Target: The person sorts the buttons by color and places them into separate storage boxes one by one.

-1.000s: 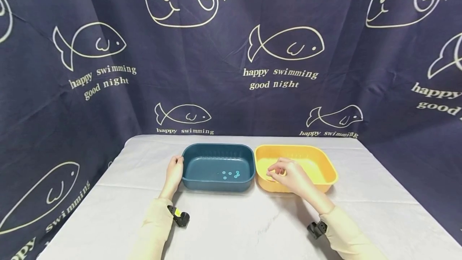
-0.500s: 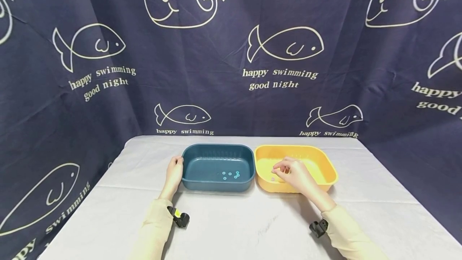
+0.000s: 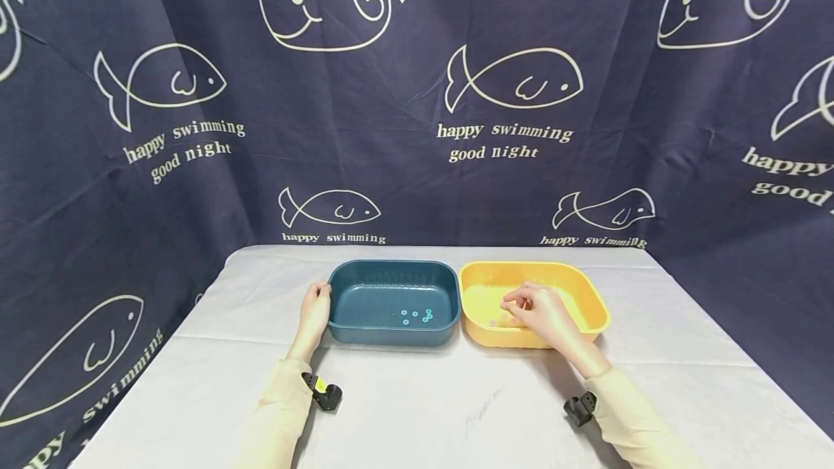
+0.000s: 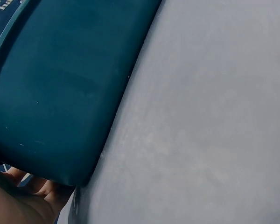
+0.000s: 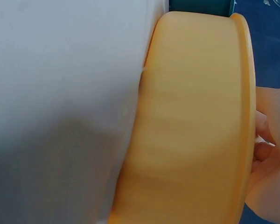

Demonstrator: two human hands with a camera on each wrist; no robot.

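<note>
My left hand [image 3: 316, 305] holds the left end of a dark teal bin [image 3: 394, 337] by its rim. In the left wrist view, fingers [image 4: 42, 186] curl at the end of the same bin. Several tiny light-blue ring-shaped pieces [image 3: 415, 313] lie on the bin's floor, toward the right. Over the yellow bin [image 3: 593, 288] my right hand [image 3: 542, 311] reaches in, thumb and forefinger close together; whether a piece sits between them is too small to tell. Small pinkish-purple pieces [image 3: 492, 323] lie just below its fingertips. In the right wrist view, the yellow wall hides the fingertips.
Both bins stand side by side near the back of a table with a pale cloth [image 3: 417, 404]. Behind them hangs a navy curtain [image 3: 417, 165] with fish drawings. Each wrist carries a small black camera [image 3: 580, 409].
My right hand has shifted a little to the right within the yellow bin. Pinkish-purple pieces now show where its fingertips were. The left hand and teal bin have stayed put.
</note>
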